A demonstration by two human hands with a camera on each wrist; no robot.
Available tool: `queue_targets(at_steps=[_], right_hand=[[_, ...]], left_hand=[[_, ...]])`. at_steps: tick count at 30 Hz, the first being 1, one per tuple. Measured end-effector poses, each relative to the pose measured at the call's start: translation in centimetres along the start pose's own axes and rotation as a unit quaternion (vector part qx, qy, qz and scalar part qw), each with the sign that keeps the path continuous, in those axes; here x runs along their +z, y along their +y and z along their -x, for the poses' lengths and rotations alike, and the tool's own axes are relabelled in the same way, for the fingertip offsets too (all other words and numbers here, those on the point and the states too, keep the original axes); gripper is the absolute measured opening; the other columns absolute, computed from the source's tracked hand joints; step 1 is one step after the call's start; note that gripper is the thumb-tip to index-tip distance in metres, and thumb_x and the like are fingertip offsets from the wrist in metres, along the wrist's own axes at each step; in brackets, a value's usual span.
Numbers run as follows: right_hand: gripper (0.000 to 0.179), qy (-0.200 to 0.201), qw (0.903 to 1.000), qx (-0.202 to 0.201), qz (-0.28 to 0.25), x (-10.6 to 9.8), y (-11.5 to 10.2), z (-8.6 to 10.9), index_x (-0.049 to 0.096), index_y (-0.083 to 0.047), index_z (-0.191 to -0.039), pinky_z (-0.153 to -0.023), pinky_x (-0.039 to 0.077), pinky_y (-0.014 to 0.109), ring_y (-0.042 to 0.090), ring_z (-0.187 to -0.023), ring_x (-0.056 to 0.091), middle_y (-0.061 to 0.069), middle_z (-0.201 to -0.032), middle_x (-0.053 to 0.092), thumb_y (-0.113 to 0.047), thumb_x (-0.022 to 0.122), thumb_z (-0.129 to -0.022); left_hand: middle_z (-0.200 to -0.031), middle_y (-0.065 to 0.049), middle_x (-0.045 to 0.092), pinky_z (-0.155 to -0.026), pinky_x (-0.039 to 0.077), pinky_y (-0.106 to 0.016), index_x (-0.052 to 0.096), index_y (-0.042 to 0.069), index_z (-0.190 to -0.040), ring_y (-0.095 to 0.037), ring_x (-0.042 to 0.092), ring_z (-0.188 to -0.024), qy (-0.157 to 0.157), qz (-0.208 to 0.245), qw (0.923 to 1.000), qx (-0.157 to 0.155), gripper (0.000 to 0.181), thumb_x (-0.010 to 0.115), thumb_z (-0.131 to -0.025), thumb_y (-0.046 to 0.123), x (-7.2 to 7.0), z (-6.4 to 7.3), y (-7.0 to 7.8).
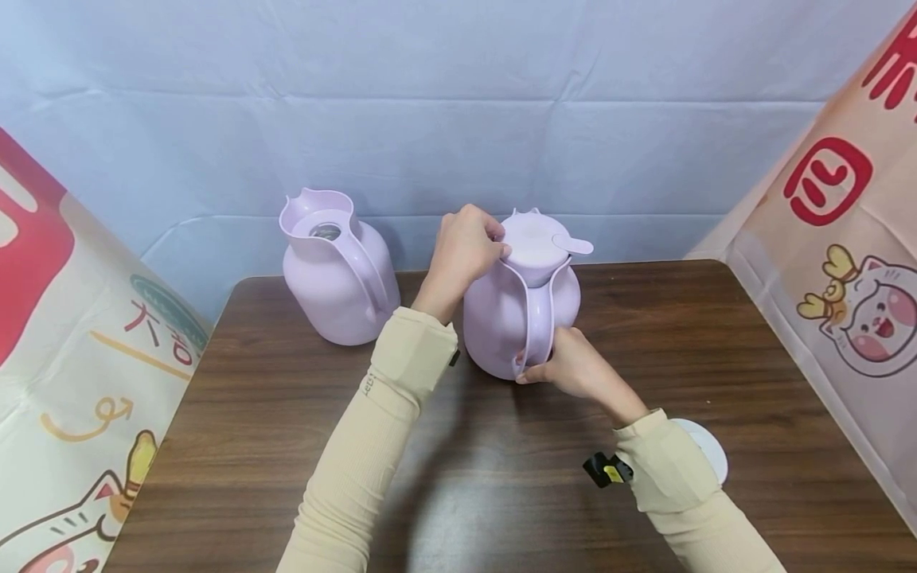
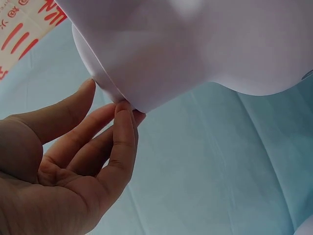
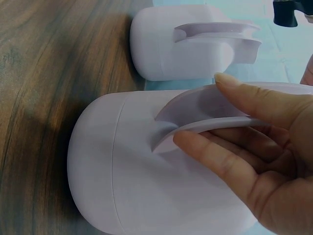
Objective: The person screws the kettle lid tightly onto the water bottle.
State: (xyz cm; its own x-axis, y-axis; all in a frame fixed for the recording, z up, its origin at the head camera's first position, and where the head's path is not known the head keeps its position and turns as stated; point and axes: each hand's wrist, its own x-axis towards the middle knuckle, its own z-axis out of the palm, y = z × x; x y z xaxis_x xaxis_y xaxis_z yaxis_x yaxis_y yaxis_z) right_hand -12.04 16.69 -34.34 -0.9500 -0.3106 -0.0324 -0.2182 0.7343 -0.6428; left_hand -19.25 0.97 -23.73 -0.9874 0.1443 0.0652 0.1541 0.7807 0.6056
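A pale lilac thermos jug (image 1: pixel 494 318) stands upright on the wooden table, its handle facing me. Its round lid (image 1: pixel 532 240) lies over the mouth, a tab sticking out to the right. My left hand (image 1: pixel 466 245) pinches the left edge of the lid and rim between thumb and fingertips; in the left wrist view, the hand (image 2: pixel 88 161) touches that edge. Low on the jug's handle (image 1: pixel 539 318), my right hand (image 1: pixel 573 364) grips with thumb and fingers. The right wrist view shows the right hand (image 3: pixel 259 142) around the handle.
A second lilac thermos jug (image 1: pixel 333 278) stands to the left without a lid, its mouth uncovered. A white round object (image 1: pixel 708 452) lies partly behind my right sleeve. Cloth hangs behind the table (image 1: pixel 666 334), and printed sheets flank both sides.
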Motion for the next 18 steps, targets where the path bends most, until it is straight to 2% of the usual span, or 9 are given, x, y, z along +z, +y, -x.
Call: queue_targets(at_steps=[10,18], right_hand=[[0.024,0.000,1.0000,-0.003,-0.001,-0.01,-0.01,0.03,0.068,-0.006,-0.084,-0.073,0.043,0.035,0.019,-0.079,0.058,-0.001,-0.077,0.065,-0.014,0.080,-0.064],[0.023,-0.004,1.0000,-0.004,-0.002,-0.03,0.02,0.01,0.068,-0.006,-0.084,-0.073,0.043,0.036,0.019,-0.079,0.057,-0.001,-0.077,0.065,-0.013,0.079,-0.065]], left_hand=[[-0.104,0.000,0.066,-0.082,0.042,-0.027,0.072,0.013,-0.101,-0.019,0.053,-0.104,-0.009,-0.002,0.9999,-0.009,0.022,0.071,-0.079,0.015,-0.06,-0.17,0.04],[-0.104,0.000,0.066,-0.082,0.041,-0.026,0.073,0.014,-0.099,-0.019,0.053,-0.104,-0.014,-0.006,0.9999,-0.002,0.020,0.070,-0.079,0.015,-0.15,-0.15,-0.05]])
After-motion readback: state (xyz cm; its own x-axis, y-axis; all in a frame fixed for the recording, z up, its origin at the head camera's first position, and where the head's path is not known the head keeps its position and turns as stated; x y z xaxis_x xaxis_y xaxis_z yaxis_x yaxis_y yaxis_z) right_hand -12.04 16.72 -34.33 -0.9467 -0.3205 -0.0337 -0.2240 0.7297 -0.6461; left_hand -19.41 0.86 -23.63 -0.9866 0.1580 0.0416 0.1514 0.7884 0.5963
